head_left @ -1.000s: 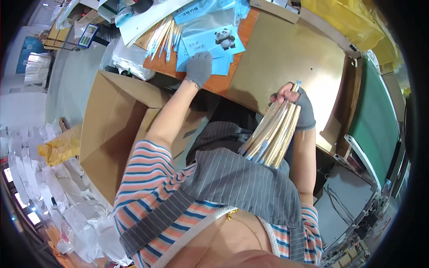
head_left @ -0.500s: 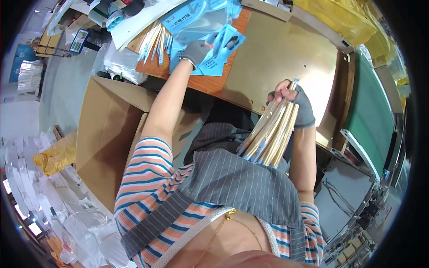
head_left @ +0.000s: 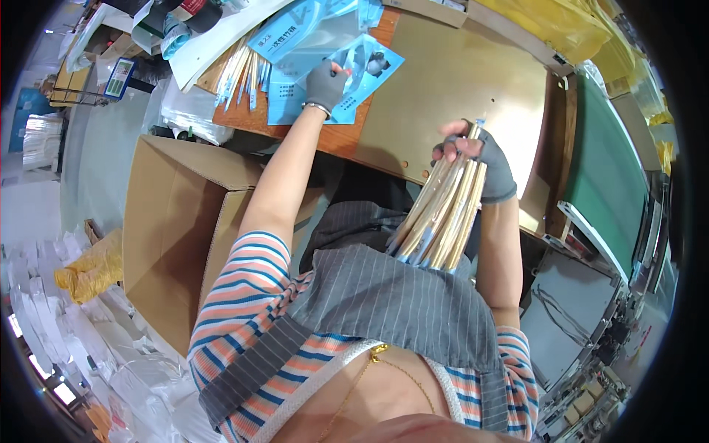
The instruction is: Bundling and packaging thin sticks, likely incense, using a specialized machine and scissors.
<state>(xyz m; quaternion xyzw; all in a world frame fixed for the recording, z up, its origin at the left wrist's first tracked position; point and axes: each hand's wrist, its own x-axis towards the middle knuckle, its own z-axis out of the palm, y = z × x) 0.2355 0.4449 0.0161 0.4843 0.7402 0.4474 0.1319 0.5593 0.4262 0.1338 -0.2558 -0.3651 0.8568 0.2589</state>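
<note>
My left hand (head_left: pixel 326 86), in a grey fingerless glove, is closed at the top of the stack of blue printed plastic bags (head_left: pixel 289 83). Its fingertips pinch the uppermost blue plastic bag (head_left: pixel 367 72), which lies slanted across the others. In my right hand (head_left: pixel 487 159), also gloved, is a bundle of wrapped chopsticks (head_left: pixel 442 210). Their upper ends stick out past my fingers, and the long ends fan down toward my apron. More thin wrapped chopsticks (head_left: pixel 240 72) lie loose on the wooden table just left of the bags.
An open cardboard box (head_left: pixel 173 221) stands left of my lap. The table has a brown wooden part and a shiny metal plate (head_left: pixel 443 81). Yellow plastic sheeting (head_left: pixel 546 29) lies at the far edge, and a green belt-like surface (head_left: pixel 609 177) runs along the right.
My left hand has shifted slightly right over the bags, and the top bag has turned a little with it. My right hand keeps the chopsticks, its fingers moved slightly. The view has shifted a bit.
</note>
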